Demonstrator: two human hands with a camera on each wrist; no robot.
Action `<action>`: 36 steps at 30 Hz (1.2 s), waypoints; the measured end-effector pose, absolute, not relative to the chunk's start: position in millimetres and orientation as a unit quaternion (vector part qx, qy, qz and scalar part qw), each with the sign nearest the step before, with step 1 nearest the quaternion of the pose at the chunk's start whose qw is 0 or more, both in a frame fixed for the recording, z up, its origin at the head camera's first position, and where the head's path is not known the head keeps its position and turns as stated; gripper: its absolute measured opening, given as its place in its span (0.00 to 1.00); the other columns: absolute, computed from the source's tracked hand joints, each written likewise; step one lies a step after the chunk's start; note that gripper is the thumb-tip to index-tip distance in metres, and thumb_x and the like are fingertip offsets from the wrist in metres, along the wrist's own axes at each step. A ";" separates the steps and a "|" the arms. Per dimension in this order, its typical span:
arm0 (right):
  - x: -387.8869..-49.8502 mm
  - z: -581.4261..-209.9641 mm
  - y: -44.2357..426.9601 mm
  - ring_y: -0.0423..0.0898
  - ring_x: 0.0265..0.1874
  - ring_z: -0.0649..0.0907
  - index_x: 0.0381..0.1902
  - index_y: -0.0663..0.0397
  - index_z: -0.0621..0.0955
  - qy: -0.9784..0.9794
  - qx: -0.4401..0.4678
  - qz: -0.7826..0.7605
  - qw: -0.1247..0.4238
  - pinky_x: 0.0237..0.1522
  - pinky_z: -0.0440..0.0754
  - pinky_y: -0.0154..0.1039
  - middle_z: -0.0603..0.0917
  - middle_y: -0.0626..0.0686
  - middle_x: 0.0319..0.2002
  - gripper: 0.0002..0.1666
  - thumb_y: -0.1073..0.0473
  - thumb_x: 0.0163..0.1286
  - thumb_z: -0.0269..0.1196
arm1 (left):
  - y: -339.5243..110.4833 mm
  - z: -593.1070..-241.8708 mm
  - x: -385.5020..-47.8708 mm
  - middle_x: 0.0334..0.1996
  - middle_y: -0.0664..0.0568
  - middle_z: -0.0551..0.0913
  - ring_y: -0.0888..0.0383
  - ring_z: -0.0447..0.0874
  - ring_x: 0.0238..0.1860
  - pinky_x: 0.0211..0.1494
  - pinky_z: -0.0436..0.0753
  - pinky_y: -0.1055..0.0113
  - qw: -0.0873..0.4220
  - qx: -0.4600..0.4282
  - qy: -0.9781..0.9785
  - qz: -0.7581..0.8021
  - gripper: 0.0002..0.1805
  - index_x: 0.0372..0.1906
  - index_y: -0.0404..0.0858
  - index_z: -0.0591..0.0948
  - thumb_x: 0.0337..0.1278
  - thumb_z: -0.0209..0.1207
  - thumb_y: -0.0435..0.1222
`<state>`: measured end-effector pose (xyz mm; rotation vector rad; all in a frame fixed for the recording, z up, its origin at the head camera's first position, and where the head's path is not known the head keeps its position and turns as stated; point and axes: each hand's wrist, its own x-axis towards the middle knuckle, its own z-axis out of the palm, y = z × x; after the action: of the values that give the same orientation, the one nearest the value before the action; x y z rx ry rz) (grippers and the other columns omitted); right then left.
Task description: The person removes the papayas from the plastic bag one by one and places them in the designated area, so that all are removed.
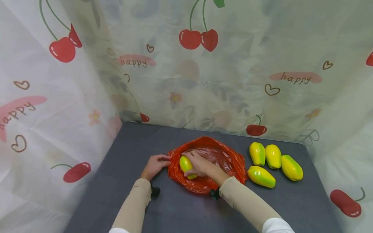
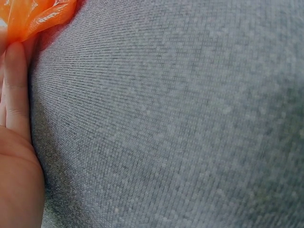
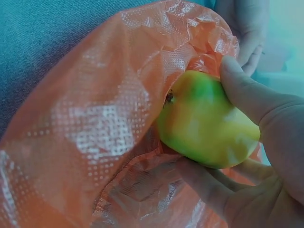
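A red plastic bag (image 1: 233,161) lies on the table with its mouth spread wide. Inside the mouth, toward the left, my right hand (image 1: 201,164) grips a yellow-green mango (image 1: 185,164), thumb on one side and fingers on the other. The right wrist view shows that mango (image 3: 204,121) with its dark stem end facing the bag wall (image 3: 95,123). My left hand (image 1: 155,166) pinches the bag's left rim; only part of it shows in the left wrist view, beside the bag's edge (image 2: 47,16).
Several more mangoes (image 1: 274,157) lie to the right of the bag, one of them (image 1: 261,177) close to its right edge. The dark grey table (image 1: 140,142) ends at the back against a cherry-printed curtain (image 1: 204,81), which also hangs along both sides.
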<state>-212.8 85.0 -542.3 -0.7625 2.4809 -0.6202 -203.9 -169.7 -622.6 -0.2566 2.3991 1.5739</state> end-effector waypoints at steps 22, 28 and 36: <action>-206.0 -521.3 102.1 0.52 0.60 0.76 0.80 0.43 0.60 0.906 -0.254 -0.286 0.179 0.64 0.80 0.56 0.68 0.56 0.70 0.54 0.46 0.63 0.74 | -169.8 -617.5 -204.1 0.49 0.55 0.89 0.56 0.84 0.49 0.65 0.79 0.50 0.131 -0.094 0.820 0.549 0.10 0.46 0.52 0.90 0.60 0.70 0.45; -202.3 -511.2 108.8 0.51 0.62 0.76 0.80 0.46 0.60 0.908 -0.251 -0.297 0.157 0.63 0.80 0.54 0.68 0.54 0.72 0.55 0.45 0.61 0.75 | -170.1 -618.0 -203.5 0.49 0.55 0.90 0.57 0.84 0.49 0.65 0.80 0.51 0.132 -0.094 0.820 0.549 0.09 0.45 0.53 0.90 0.60 0.70 0.45; -195.9 -505.0 122.6 0.50 0.59 0.78 0.77 0.48 0.64 0.905 -0.233 -0.331 0.128 0.60 0.81 0.53 0.71 0.53 0.72 0.52 0.47 0.60 0.76 | -168.6 -618.9 -203.0 0.48 0.53 0.90 0.56 0.84 0.49 0.63 0.80 0.50 0.127 -0.084 0.820 0.552 0.11 0.46 0.49 0.90 0.60 0.70 0.44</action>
<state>-195.9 122.6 -505.0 -0.6787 2.6331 -0.9641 -203.0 -168.6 -618.9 -0.2440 2.3858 1.6070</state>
